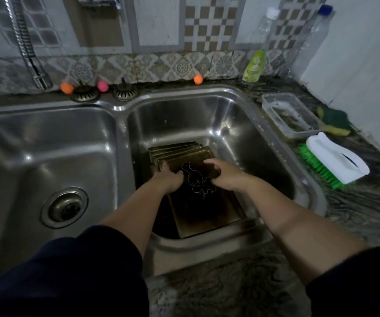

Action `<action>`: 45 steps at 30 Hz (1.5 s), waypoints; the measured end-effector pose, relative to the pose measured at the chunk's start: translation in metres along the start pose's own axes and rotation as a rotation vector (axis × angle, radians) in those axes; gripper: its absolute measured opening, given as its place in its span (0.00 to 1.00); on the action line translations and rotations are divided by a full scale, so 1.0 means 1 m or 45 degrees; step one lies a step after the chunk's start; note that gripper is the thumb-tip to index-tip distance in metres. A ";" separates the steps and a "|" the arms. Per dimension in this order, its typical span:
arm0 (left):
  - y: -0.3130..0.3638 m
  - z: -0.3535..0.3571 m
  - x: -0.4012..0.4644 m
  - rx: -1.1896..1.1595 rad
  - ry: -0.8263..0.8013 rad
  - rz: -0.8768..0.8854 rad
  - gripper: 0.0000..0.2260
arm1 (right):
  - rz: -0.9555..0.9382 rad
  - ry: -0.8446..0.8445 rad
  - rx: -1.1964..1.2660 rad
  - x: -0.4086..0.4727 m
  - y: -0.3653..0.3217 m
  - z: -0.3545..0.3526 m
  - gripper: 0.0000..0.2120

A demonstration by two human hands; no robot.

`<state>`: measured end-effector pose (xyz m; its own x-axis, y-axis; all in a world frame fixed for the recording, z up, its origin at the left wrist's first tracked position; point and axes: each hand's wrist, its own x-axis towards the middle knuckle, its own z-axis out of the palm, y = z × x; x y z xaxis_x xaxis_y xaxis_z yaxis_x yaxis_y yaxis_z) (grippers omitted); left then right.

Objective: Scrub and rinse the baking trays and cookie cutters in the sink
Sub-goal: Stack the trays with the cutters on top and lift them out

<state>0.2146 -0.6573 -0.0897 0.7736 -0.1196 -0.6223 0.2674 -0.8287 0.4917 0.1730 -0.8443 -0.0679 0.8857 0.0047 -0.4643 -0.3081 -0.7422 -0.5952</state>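
A stack of several dark, stained baking trays (205, 209) leans in the right sink basin (207, 120). A thin metal cookie cutter (195, 179) with a lobed outline lies on the top tray. My left hand (169, 177) rests on the tray's left side, fingers touching the cutter's left edge. My right hand (224, 173) is curled over the cutter's right edge, thumb spread toward the tray's top. Whether either hand actually grips the cutter is unclear.
The left basin (47, 156) has a drain (64, 208). On the right counter lie a white brush with green bristles (335, 160), a clear plastic container (289, 117), a green-yellow sponge (335, 121), a dish soap bottle (254, 66) and clear bottles (308, 40). A tap hose (27, 46) hangs at back left.
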 end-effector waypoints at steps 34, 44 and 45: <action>0.004 0.032 0.046 -0.515 0.063 -0.317 0.51 | 0.462 -0.045 0.642 0.101 0.031 0.024 0.53; 0.018 0.022 0.018 -0.380 0.393 -0.062 0.46 | -0.109 0.254 0.508 0.069 0.013 0.000 0.49; 0.021 0.020 0.013 -0.349 0.434 -0.054 0.45 | -0.174 0.288 0.494 0.065 0.011 -0.003 0.49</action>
<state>0.2189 -0.6871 -0.0993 0.8917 0.1367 -0.4315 0.4100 -0.6477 0.6422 0.2282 -0.8542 -0.1026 0.9673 -0.0937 -0.2357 -0.2526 -0.4396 -0.8619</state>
